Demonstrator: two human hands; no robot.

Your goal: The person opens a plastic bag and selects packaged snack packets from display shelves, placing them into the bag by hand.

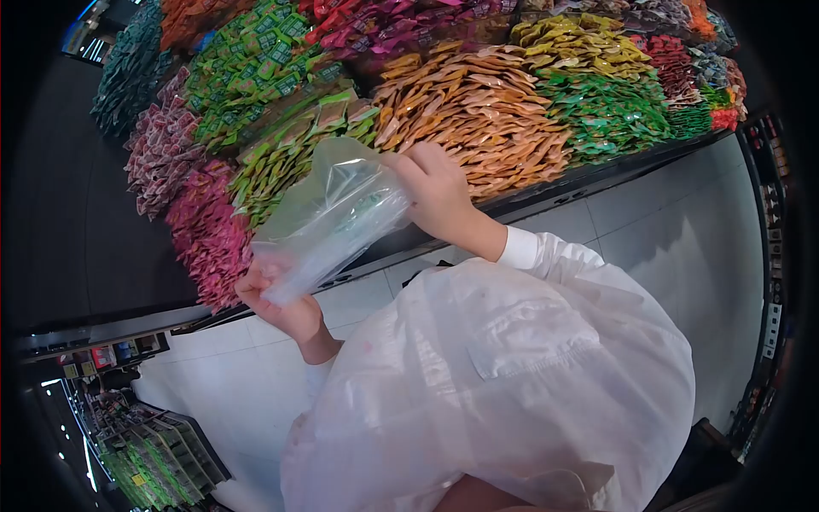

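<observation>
Right hand [431, 189], head view: its fingers are closed on the upper edge of a clear plastic bag [337, 218], thumb side toward the bag. Left hand [288, 314], lower and nearer the body, grasps the opposite end of the same bag between curled fingers and thumb. The bag, creased and shiny, slants between the two hands, in front of the near edge of a display stand [597, 181]; from this angle its height over the stand cannot be told.

On the stand, small packets lie in heaps grouped by color: pink packets [205, 229] at the left, bright green packets [247, 72] farther back, orange packets [478, 111] beyond the right hand, with yellow packets [580, 49] and dark green packets [610, 115] to their right. A loose white shirt [495, 341] fills the lower middle. Pale floor tiles [209, 384] surround it; a rack [153, 461] with green goods stands at lower left, and shelves [772, 247] line the far right.
</observation>
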